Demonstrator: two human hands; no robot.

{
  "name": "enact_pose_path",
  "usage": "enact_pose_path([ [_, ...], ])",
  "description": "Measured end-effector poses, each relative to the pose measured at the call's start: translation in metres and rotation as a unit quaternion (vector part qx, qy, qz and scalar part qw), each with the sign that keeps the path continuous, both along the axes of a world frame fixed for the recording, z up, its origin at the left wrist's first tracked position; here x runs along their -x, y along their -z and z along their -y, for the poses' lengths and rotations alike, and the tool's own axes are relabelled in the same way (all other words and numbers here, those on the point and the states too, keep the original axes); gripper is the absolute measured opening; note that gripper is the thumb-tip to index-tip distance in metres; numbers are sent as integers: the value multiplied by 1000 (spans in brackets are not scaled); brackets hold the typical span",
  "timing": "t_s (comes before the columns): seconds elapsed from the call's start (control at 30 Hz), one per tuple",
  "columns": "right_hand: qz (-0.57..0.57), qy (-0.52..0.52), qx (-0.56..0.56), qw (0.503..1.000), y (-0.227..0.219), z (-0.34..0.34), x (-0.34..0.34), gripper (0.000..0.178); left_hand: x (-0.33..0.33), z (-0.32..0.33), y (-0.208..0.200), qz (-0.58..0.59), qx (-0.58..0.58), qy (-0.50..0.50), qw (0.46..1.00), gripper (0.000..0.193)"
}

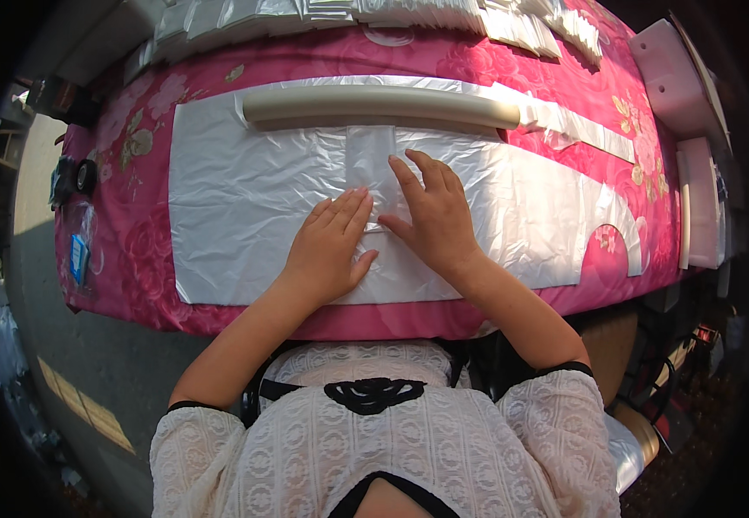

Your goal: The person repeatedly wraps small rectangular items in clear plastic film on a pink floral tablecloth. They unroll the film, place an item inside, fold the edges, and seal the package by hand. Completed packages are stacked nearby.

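A white plastic carrier bag (245, 190) lies spread out and wrinkled in front of me, its handle loops (620, 226) pointing right. My left hand (329, 244) rests on the bag near its middle, fingers stretched out together and thumb apart. Just to the right, my right hand (436, 211) is over the bag with its fingers spread and slightly bent, beside a narrow strip or fold running up the bag's middle. Neither hand grasps anything. Across the bag's far part lies a long cream-coloured tube (379, 104), beyond both hands.
A pink floral tablecloth (132, 268) covers the table. Stacks of folded white bags (426, 14) line its far edge. White boxes (672, 78) stand at the right. At the left edge are a dark object (63, 99), a black roll (86, 176) and a blue packet (78, 256).
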State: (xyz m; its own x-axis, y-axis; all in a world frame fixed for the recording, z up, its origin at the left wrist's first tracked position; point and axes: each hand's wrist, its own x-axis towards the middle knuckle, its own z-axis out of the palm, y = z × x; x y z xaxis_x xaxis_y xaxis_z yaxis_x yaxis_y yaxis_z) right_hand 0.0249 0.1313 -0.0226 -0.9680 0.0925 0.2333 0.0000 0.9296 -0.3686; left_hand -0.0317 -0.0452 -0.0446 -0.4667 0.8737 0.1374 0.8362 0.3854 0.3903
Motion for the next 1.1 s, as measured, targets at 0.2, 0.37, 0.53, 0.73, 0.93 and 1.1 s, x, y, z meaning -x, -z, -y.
enact_pose_path([
  [0.2,-3,-207,-18,978,24,-29,9,40,12,-8,-4,7,-51,1,999,58],
  [0.37,-5,-201,72,977,21,-35,16,32,15,-12,7,-100,-56,21,993,49],
  [0.53,-50,-222,82,970,24,-29,5,26,12,4,9,-136,-102,113,979,45],
  [0.73,-40,-232,121,964,21,-10,-31,26,-7,29,-10,5,-84,100,991,47],
  [0.93,140,28,343,928,8,-5,-13,20,-1,14,-7,231,-105,-112,961,42],
  [1.1,289,76,350,888,0,-14,18,33,21,-2,-10,304,-74,-219,924,58],
])
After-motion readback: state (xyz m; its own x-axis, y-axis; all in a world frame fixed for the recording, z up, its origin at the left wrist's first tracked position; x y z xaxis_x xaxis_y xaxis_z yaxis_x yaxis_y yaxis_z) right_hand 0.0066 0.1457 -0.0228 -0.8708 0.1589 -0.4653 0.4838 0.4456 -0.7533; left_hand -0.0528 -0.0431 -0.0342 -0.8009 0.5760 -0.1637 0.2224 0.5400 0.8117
